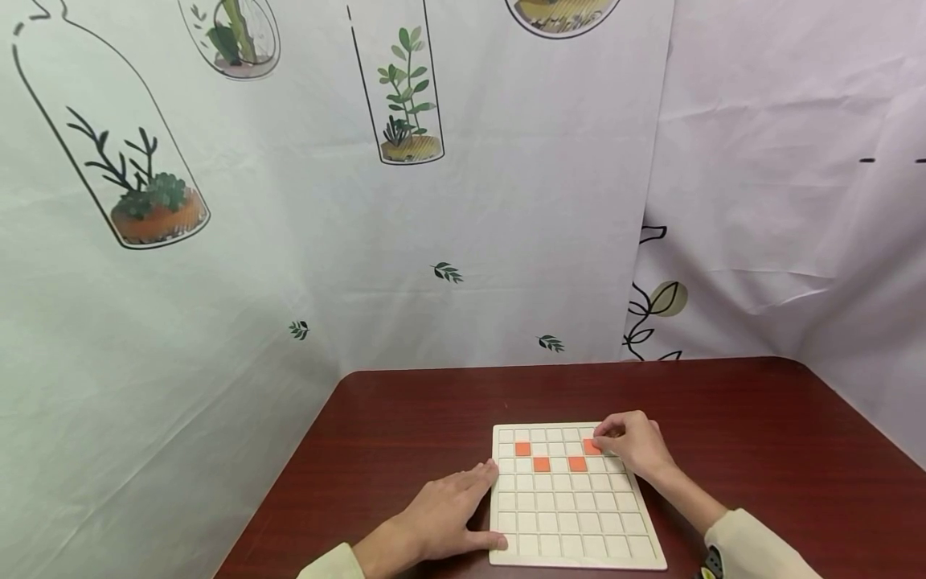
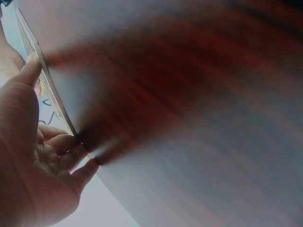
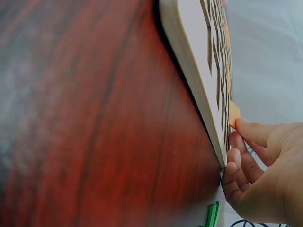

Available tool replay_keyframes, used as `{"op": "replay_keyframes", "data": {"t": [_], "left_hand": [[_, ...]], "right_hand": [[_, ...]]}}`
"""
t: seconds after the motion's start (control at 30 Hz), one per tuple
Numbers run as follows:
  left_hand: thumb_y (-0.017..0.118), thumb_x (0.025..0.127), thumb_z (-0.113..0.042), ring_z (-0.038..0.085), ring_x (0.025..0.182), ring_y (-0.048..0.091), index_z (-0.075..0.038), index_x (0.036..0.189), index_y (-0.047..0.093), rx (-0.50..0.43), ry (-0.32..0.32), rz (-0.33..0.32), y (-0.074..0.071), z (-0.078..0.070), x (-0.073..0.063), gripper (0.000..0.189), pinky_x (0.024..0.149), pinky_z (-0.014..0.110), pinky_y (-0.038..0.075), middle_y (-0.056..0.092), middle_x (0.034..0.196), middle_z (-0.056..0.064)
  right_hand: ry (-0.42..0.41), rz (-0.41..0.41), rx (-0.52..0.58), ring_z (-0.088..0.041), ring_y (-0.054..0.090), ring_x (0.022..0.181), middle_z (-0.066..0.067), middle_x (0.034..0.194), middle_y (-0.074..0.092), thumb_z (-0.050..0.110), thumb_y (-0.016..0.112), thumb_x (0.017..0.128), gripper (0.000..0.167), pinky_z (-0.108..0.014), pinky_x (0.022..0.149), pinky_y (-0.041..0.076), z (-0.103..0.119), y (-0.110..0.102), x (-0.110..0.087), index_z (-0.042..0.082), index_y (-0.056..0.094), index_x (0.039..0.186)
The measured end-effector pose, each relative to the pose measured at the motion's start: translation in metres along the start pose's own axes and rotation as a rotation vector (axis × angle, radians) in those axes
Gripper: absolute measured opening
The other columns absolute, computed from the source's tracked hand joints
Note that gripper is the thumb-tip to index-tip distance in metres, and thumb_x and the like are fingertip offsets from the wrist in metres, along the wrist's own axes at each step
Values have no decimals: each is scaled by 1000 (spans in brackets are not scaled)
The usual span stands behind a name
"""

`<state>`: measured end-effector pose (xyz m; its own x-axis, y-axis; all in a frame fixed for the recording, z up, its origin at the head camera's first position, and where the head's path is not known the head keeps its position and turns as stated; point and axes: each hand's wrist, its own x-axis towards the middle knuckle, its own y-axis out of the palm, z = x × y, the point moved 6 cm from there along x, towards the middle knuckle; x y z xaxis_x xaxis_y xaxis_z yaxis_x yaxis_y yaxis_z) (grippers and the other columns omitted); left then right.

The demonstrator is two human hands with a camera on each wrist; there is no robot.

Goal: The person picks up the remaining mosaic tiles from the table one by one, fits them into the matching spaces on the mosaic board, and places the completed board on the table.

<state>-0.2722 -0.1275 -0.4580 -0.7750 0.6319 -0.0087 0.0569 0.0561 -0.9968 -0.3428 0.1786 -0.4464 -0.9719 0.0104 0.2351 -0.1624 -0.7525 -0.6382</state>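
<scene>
A pale wooden board [image 1: 579,560] with a grid of square recesses lies on the table. Several orange square tiles sit in its upper rows, among them one tile [image 1: 522,449] at the left and another [image 1: 577,464] right of the middle. My right hand [image 1: 637,442] is over the upper right of the board. Its thumb and fingers pinch an orange tile [image 3: 235,112], which stands tilted up from the grid in the right wrist view. Along the board's left edge rests my left hand [image 1: 450,511], fingers extended and thumb on the lower left corner.
The dark red-brown table [image 1: 405,426] extends around the board. Behind it hangs a pale cloth [image 1: 492,225] printed with plants in jars. A small green piece [image 3: 213,215] shows low in the right wrist view. A dark watch [image 1: 712,563] is at the right sleeve.
</scene>
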Motion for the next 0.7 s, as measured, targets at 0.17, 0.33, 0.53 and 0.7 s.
{"op": "replay_keyframes", "data": {"t": [0.17, 0.33, 0.53, 0.7], "left_hand": [[52, 93, -83, 19, 151, 44, -10, 166, 37, 6, -3, 3, 0, 1, 0, 104, 111, 45, 49, 38, 169, 5], [52, 93, -83, 18, 151, 43, -11, 166, 37, -1, -11, 11, 0, 0, -1, 104, 111, 45, 48, 37, 170, 4], [54, 93, -82, 18, 151, 43, -11, 166, 37, 2, -8, 9, -1, -1, -1, 103, 111, 44, 48, 38, 170, 4], [54, 93, -82, 18, 151, 44, -11, 166, 37, 9, -10, 4, -1, -1, -1, 103, 111, 45, 49, 38, 169, 4]], "right_hand": [[-4, 2, -7, -16, 57, 74, 3, 78, 70, 10, 89, 86, 9, -35, 67, 46, 1, 1, -1, 11, 81, 85], [-11, -1, -14, -16, 58, 74, 3, 79, 71, 9, 89, 86, 9, -35, 68, 46, 2, 1, -1, 11, 80, 85], [-13, 0, -14, -17, 56, 75, 2, 79, 70, 8, 88, 86, 10, -37, 68, 45, 2, 1, -1, 11, 80, 83], [-7, 6, -12, -17, 56, 75, 2, 78, 69, 7, 88, 87, 9, -36, 68, 45, 2, 1, -1, 10, 79, 84]]}}
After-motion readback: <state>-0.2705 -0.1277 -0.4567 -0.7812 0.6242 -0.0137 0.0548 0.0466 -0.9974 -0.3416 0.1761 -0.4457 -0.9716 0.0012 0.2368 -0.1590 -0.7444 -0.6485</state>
